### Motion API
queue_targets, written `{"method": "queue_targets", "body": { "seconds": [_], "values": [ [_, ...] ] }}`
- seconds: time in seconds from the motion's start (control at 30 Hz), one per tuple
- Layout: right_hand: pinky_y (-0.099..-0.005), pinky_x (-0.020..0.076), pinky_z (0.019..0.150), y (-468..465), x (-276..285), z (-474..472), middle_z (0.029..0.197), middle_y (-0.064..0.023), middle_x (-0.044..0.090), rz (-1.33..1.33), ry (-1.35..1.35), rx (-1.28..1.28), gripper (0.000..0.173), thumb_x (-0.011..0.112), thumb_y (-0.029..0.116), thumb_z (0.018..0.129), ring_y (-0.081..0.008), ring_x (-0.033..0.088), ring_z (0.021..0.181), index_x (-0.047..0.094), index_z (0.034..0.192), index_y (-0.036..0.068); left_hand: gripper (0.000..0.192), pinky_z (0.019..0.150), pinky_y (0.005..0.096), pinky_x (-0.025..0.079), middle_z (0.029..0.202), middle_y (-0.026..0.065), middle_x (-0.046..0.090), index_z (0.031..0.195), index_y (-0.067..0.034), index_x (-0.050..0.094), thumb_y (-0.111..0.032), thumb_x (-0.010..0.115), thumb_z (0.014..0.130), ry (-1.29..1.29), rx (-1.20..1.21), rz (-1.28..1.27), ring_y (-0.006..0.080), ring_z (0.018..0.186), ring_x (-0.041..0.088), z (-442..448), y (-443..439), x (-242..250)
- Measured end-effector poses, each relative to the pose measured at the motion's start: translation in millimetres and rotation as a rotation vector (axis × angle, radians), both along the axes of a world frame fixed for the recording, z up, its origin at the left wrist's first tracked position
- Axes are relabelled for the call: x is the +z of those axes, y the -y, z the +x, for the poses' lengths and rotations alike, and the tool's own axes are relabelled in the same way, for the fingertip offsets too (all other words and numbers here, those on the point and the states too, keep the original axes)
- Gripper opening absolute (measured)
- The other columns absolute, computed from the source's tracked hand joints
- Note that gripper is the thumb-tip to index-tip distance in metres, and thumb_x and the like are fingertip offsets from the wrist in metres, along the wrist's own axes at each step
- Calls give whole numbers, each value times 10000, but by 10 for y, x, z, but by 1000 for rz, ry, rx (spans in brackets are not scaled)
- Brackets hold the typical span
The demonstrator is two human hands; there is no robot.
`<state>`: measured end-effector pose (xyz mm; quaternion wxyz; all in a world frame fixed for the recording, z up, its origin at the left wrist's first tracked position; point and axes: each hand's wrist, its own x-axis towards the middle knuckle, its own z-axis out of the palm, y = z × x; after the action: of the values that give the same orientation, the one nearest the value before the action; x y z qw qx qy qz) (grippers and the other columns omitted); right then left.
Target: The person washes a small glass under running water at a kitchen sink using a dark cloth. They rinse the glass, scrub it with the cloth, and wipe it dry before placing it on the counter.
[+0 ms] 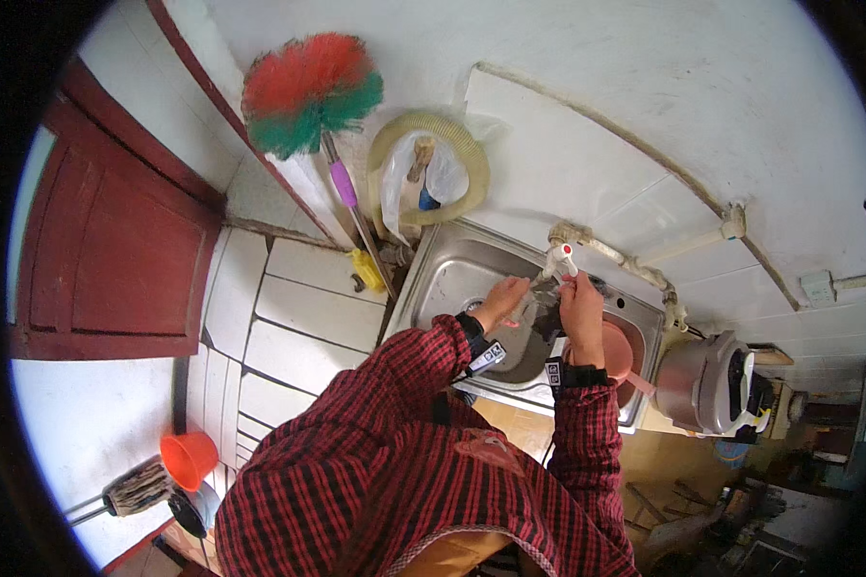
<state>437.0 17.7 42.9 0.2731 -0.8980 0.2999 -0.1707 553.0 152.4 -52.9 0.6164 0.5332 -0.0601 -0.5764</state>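
Note:
A stainless steel double-bowl sink [433, 278] lies before me. Over it, a white plastic tap [557, 254] with a red dot juts from the wall pipe. My right hand [583, 317] reaches up to the tap, its fingers closed around the lever. Beside the spout is my left hand [504, 303], fingers extended over the left bowl, with nothing seen in it. Something dark shows below the tap between the hands; I cannot tell what it is. The right bowl holds a pink plastic vessel [618, 350], partly hidden by my right hand and wrist.
An electric pressure cooker [693, 382] stands right of the sink. Left of it lean a red-and-green duster [314, 94] and a coiled ribbed hose [480, 162]. A yellow bottle [366, 270] sits on the white tiles. An orange bucket [187, 460] and a dark red door [123, 238] are farther left.

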Motion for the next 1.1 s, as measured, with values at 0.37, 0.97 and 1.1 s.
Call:
{"method": "queue_targets", "body": {
  "seconds": [0.37,0.97,1.1],
  "values": [
    [-476,530,663,-411,42,157,843,-220,683,1,-27,58,128,589,91,933,-411,676,768,585,1038,18,485,794,489,583,1365,11,433,1324,-164,529,-505,563,981,-37,4,2,232,1215,485,106,-535,-188],
    [-339,497,693,-276,-1031,-1324,796,-120,646,177,286,-429,220,563,186,1030,-178,586,731,642,997,-17,673,917,537,549,1120,127,631,1373,-101,497,-656,433,997,-341,263,23,277,988,644,514,-1278,-168],
    [-441,511,858,-134,-1409,-1791,1099,-230,651,77,-160,-310,273,646,126,948,-385,631,960,598,1184,-2,656,953,549,524,1107,116,648,1401,-109,486,-633,424,1012,-418,285,-56,275,995,650,381,-1141,-190]
  ]
}}
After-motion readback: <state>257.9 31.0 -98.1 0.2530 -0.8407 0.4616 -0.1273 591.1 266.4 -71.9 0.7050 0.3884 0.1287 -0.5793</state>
